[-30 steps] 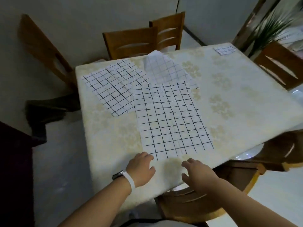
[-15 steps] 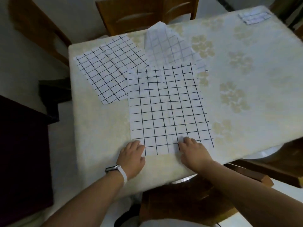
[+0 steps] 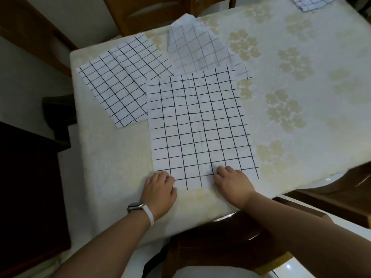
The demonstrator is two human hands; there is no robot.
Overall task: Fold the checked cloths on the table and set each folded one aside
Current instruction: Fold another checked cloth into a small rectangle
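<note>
from the head view, the nearest checked cloth (image 3: 198, 127) lies flat on the table (image 3: 301, 109) by its near edge. the left hand (image 3: 158, 189) sits at its near left corner and the right hand (image 3: 232, 183) on its near edge. both have their fingers bent onto the fabric, and whether they pinch it cannot be told. beyond it lie a flat cloth (image 3: 120, 85) and a rumpled cloth (image 3: 196, 49), and a folded cloth (image 3: 309, 3) sits far right.

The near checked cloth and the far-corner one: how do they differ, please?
The near cloth lies spread flat; the far cloth is folded small. The left hand and right hand touch the near cloth; the far cloth lies untouched. Both are white with a dark grid.
</note>
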